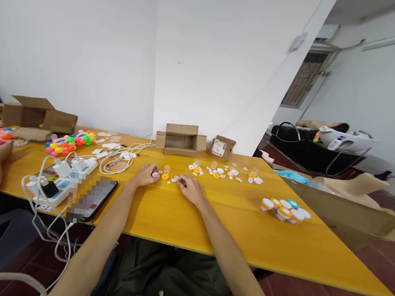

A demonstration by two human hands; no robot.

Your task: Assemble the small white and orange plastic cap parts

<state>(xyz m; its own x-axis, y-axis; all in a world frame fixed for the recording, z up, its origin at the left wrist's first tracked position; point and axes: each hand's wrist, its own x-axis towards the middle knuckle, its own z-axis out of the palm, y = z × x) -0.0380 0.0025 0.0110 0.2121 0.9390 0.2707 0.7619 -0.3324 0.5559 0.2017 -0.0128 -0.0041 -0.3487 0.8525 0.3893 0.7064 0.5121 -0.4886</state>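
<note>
Disc (155, 175), white, left of frame centre, clamped in fingers of left hand (145, 176), likely light, stiff plastic, best pinched by rim; right hand (190, 189) bunched beside small white pieces (174, 180), cannot tell if gripping any

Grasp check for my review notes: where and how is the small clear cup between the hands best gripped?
The clear cup is likely best pinched by its side walls from above: it looks upright, and the orange lid lies close on its near side.
</note>
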